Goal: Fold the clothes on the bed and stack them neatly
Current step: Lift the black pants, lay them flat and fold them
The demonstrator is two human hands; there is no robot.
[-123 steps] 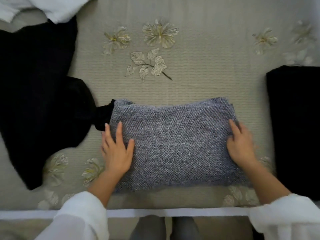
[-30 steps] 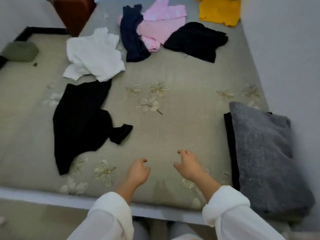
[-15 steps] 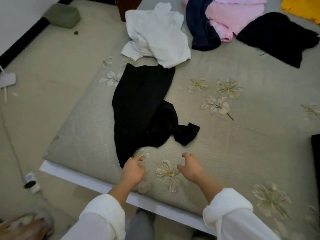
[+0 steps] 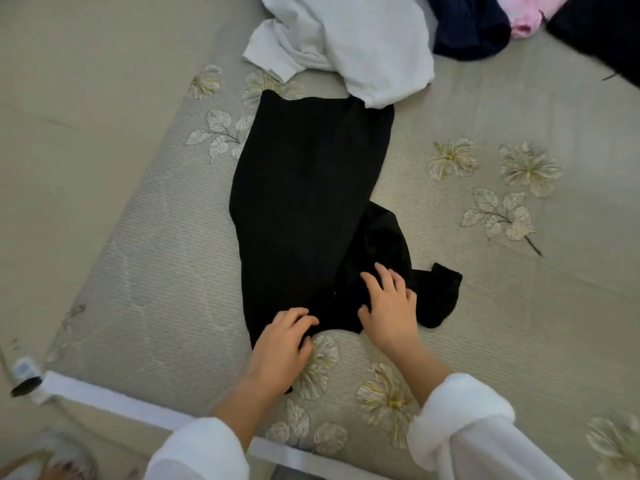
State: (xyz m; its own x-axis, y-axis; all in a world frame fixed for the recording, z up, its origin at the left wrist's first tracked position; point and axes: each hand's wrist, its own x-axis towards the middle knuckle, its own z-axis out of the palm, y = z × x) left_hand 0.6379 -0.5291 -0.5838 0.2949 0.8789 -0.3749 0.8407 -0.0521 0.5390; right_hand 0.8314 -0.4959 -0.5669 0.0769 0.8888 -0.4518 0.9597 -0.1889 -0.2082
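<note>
We look down on a bed (image 4: 519, 306) with a grey-green cover patterned in pale flowers, where a black garment (image 4: 304, 188) lies stretched lengthwise near the bed's left side. Its near end reaches almost to the white strip along the bed's edge, and a bunched fold and loose flap spill out to its right.

The left hand (image 4: 282, 344) is at the garment's near corner. Its fingers are curled over the hem and the thumb is tucked below, with dark cloth pinched between them. The right hand (image 4: 389, 306) rests just beside it on the crumpled part of the same garment, palm down, its fingers spread wide and only slightly bent, holding nothing. Both forearms come out of rolled white sleeves (image 4: 460, 407) at the bottom of the view.

At the far end, a crumpled white garment (image 4: 363, 46) overlaps the black garment's top right corner. Beyond that, along the top edge of the view, we see a navy garment (image 4: 471, 29), then a scrap of pink garment (image 4: 523, 15) touching it. A second black garment (image 4: 602, 32) runs out of the view at the upper right corner, well apart from the hands. None of these looks folded.

A beige floor (image 4: 69, 133) fills the left of the view beside the bed
</note>
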